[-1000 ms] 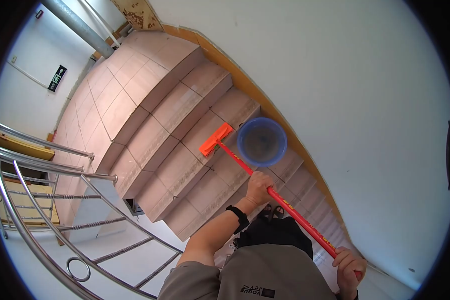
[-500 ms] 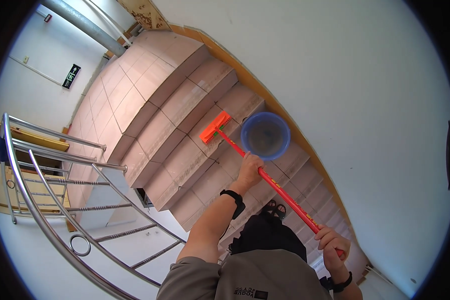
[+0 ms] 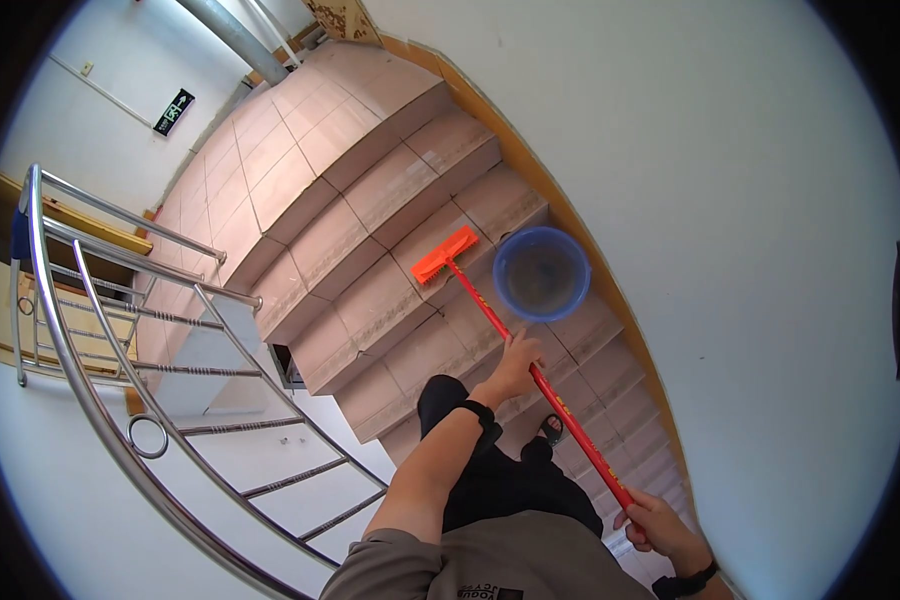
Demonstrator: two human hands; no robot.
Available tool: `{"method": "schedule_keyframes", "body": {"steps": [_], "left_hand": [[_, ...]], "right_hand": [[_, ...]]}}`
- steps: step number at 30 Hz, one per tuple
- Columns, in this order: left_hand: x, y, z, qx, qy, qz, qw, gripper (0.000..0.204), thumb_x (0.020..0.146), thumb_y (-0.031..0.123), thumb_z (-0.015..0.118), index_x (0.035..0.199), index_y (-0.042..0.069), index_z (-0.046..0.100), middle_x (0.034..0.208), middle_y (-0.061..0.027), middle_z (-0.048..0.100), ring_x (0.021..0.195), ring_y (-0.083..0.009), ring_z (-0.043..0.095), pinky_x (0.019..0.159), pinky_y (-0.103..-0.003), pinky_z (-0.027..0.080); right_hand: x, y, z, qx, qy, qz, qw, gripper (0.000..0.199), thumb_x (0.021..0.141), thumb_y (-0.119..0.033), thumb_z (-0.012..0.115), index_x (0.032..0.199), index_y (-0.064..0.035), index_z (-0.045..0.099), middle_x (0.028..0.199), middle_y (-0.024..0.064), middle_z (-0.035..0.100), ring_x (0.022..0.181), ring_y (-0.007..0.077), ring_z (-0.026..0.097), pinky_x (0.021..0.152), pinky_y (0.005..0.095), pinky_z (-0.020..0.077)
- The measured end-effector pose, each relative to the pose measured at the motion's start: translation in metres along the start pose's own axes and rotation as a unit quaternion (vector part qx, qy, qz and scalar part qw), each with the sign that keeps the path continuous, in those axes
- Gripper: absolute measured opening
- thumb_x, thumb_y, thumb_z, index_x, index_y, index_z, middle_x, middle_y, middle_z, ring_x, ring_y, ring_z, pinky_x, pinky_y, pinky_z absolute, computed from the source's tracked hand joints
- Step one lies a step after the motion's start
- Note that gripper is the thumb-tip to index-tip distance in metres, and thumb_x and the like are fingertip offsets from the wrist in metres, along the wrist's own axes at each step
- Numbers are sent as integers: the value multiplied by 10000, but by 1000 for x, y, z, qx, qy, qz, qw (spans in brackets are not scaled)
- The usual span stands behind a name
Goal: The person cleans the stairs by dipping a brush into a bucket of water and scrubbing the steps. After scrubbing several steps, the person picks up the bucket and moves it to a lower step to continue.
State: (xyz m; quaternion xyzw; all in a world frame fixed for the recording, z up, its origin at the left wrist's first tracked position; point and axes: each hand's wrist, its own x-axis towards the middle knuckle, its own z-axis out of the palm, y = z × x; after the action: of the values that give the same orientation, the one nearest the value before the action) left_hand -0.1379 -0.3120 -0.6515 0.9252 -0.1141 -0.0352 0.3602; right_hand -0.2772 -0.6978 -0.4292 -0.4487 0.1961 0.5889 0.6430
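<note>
I hold a long-handled scrub brush with an orange head (image 3: 445,255) and a red pole (image 3: 576,428). My left hand (image 3: 516,366) is closed round the pole at about its middle. Near the pole's lower end my right hand (image 3: 654,522) grips it, fingers curled. The brush head is over a tiled stair tread, with its bristles turned mostly out of sight; whether it touches the tile I cannot tell. Just right of the head stands a round blue plastic basin (image 3: 542,274) with murky liquid in it.
Pinkish tiled stairs (image 3: 390,188) climb to a landing (image 3: 280,150) at the far left. A stainless steel railing (image 3: 75,335) bends along the left. To the right is a white wall (image 3: 730,250) with a yellow-brown skirting (image 3: 515,145). A grey pipe (image 3: 232,38) rises by the landing.
My left knee has come up and forward, while one sandalled foot stays on a lower step. The view has shifted slightly. Both hands keep their hold on the brush pole.
</note>
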Motion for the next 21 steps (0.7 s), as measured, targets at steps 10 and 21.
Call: {"method": "schedule_keyframes", "body": {"steps": [10,21], "left_hand": [[29,-40,-5,-524,157,-521,655,329,1008,256,530,1201,-3,468,919,-110,643,676,-289,673,687,-485,574],[22,-83,15,-220,244,-564,758,333,1022,269,493,1103,-54,511,992,-323,653,983,-507,642,853,-544,497]], "right_hand": [[-11,9,45,-157,124,57,978,268,1070,-310,455,1131,-69,557,689,31,530,560,122,490,509,292,434],[23,0,79,-350,116,-31,929,375,1077,-443,449,949,-114,575,669,-14,506,581,144,493,549,331,407]]}}
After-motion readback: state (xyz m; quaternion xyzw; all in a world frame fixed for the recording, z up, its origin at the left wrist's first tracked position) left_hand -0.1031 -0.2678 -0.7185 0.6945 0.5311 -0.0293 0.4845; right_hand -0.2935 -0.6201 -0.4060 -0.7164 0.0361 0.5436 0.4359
